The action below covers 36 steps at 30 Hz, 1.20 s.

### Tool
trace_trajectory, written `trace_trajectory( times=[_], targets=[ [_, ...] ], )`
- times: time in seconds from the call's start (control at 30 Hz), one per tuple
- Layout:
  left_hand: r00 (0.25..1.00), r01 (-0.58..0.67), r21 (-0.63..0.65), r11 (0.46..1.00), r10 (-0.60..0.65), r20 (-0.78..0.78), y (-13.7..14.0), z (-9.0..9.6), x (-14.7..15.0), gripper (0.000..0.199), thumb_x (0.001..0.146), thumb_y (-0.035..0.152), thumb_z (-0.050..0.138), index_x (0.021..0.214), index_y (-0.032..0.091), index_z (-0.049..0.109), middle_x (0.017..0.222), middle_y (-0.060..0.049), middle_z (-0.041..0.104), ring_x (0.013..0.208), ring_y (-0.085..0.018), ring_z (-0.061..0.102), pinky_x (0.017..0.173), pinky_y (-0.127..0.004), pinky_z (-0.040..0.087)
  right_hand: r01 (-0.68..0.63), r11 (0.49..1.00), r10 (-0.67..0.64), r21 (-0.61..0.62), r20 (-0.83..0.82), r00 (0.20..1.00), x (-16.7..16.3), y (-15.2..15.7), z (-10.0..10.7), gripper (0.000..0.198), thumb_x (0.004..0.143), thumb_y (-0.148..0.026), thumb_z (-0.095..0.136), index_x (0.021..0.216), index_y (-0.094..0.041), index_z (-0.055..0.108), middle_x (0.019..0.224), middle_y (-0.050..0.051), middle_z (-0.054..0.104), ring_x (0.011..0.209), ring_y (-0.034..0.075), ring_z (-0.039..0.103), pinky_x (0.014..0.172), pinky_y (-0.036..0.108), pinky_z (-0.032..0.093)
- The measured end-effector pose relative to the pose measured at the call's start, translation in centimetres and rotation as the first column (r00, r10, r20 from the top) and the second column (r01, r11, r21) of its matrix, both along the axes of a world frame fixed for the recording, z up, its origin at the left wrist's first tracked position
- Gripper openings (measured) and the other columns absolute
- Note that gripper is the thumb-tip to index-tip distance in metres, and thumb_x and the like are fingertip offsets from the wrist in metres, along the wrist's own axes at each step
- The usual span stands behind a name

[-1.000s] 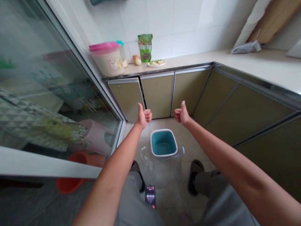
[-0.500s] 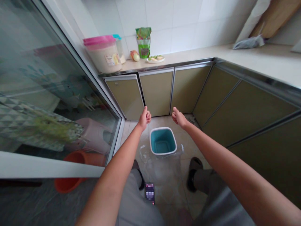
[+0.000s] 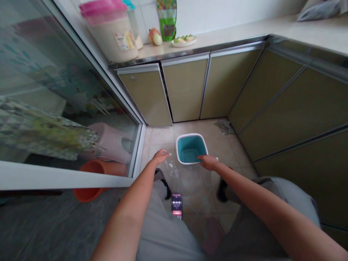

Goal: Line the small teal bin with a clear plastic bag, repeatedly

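On the tiled floor in front of me stands a teal bin with a white rim (image 3: 191, 135). My right hand (image 3: 208, 162) is at the bin's near right corner, its fingers loosely bent and reaching over the rim. Whether it touches the rim is hard to tell. Left of the bin, my left hand (image 3: 161, 156) hangs with its fingers stretched out and apart, holding nothing I can see. Below it a clear plastic bag (image 3: 171, 167) lies in front of the bin; its outline is faint against the tiles.
Between my feet lies a phone (image 3: 177, 205) with a blurred screen. Cabinets (image 3: 187, 87) enclose the far and right sides. A glass door (image 3: 67, 90) stands on the left, with an orange bucket (image 3: 87, 194) by it. The counter holds a pink-lidded container (image 3: 111, 40) and a plate (image 3: 185, 42).
Both hands have dropped from above the bin toward its near side, and their closed fingers have loosened. My view has tilted downward and come closer to the floor.
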<state>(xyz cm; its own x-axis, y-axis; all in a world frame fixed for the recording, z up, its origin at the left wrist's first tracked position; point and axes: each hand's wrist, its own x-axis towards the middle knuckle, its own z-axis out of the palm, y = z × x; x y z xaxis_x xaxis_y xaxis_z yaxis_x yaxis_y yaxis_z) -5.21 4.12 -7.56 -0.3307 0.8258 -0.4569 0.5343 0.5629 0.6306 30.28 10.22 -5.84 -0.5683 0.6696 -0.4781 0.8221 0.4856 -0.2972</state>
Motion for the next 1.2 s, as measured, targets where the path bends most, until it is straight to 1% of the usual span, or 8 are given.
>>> trace_trajectory(
  times=[0.17, 0.3, 0.4, 0.5, 0.67, 0.8, 1.0, 1.2],
  targets=[
    [0.995, 0.103, -0.016, 0.995, -0.103, 0.011, 0.3, -0.7, 1.4, 0.049, 0.077, 0.033, 0.084, 0.120, 0.018, 0.067, 0.090, -0.002, 0.072, 0.072, -0.014, 0.064, 0.065, -0.021, 0.046, 0.004, 1.000, -0.003, -0.019, 0.009, 1.000, -0.1, -0.2, -0.9, 0.056, 0.092, -0.023, 0.055, 0.148, -0.024, 0.058, 0.137, 0.015, 0.067, 0.121, 0.031, 0.066, 0.096, 0.040, 0.051],
    [0.986, 0.155, -0.020, 0.988, -0.153, 0.062, 0.2, -1.4, 1.4, 0.057, 0.071, 0.025, 0.087, 0.124, 0.017, 0.065, 0.076, 0.003, 0.066, 0.064, -0.013, 0.059, 0.062, -0.021, 0.044, -0.019, 1.000, 0.019, -0.001, 0.042, 0.999, -0.3, -0.1, 0.3, 0.054, 0.087, -0.015, 0.057, 0.139, -0.029, 0.065, 0.137, 0.010, 0.067, 0.122, 0.029, 0.066, 0.096, 0.037, 0.050],
    [0.967, 0.233, -0.032, 0.972, -0.228, 0.112, 0.2, -1.6, 1.4, 0.067, 0.066, 0.021, 0.088, 0.129, 0.018, 0.063, 0.070, 0.005, 0.063, 0.062, -0.013, 0.057, 0.062, -0.022, 0.044, -0.059, 0.998, 0.056, 0.035, 0.071, 0.996, -0.7, 0.5, 3.0, 0.046, 0.088, -0.014, 0.054, 0.127, -0.030, 0.072, 0.128, 0.010, 0.072, 0.116, 0.028, 0.068, 0.091, 0.036, 0.051],
    [0.955, 0.288, -0.029, 0.957, -0.285, 0.080, 0.2, -1.6, 1.4, 0.068, 0.066, 0.021, 0.087, 0.130, 0.017, 0.064, 0.077, 0.003, 0.066, 0.066, -0.014, 0.059, 0.063, -0.022, 0.045, -0.131, 0.986, 0.122, 0.104, 0.088, 0.989, -1.2, 1.8, 6.6, 0.040, 0.090, -0.020, 0.055, 0.124, -0.029, 0.073, 0.119, 0.011, 0.075, 0.108, 0.029, 0.071, 0.086, 0.036, 0.051],
    [0.951, 0.308, -0.040, 0.951, -0.306, 0.049, 0.1, -1.6, 1.8, 0.049, 0.067, 0.023, 0.085, 0.113, 0.017, 0.071, 0.083, 0.000, 0.070, 0.072, -0.015, 0.061, 0.067, -0.022, 0.046, -0.172, 0.943, 0.145, 0.285, 0.114, 0.983, -2.6, 5.5, 13.0, 0.039, 0.089, -0.028, 0.054, 0.124, -0.028, 0.071, 0.114, 0.011, 0.076, 0.100, 0.029, 0.072, 0.080, 0.035, 0.052],
    [0.948, 0.317, -0.065, 0.946, -0.313, 0.057, -0.2, -1.6, 2.0, 0.026, 0.071, 0.023, 0.081, 0.095, 0.016, 0.073, 0.079, 0.000, 0.070, 0.068, -0.014, 0.060, 0.066, -0.023, 0.046, -0.132, 0.917, 0.097, 0.376, 0.112, 0.989, -4.3, 9.2, 16.4, 0.038, 0.093, -0.034, 0.051, 0.124, -0.028, 0.072, 0.115, 0.011, 0.076, 0.101, 0.029, 0.071, 0.084, 0.036, 0.051],
    [0.953, 0.301, -0.085, 0.950, -0.296, 0.064, -0.5, -1.4, 1.9, 0.015, 0.077, 0.025, 0.077, 0.088, 0.017, 0.072, 0.073, 0.002, 0.068, 0.064, -0.012, 0.059, 0.064, -0.021, 0.045, 0.009, 0.879, -0.047, 0.476, 0.069, 0.997, -6.8, 13.7, 17.7, 0.041, 0.097, -0.035, 0.045, 0.129, -0.028, 0.070, 0.122, 0.012, 0.074, 0.105, 0.030, 0.070, 0.085, 0.038, 0.051],
    [0.962, 0.270, -0.081, 0.959, -0.266, 0.062, -0.5, -1.5, 1.9, 0.014, 0.080, 0.029, 0.074, 0.083, 0.016, 0.070, 0.062, 0.003, 0.060, 0.060, -0.012, 0.057, 0.059, -0.021, 0.042, 0.133, 0.822, -0.145, 0.554, -0.023, 0.989, -8.3, 15.5, 17.4, 0.040, 0.102, -0.033, 0.042, 0.133, -0.027, 0.065, 0.130, 0.013, 0.069, 0.105, 0.027, 0.068, 0.086, 0.036, 0.049]
  ],
)
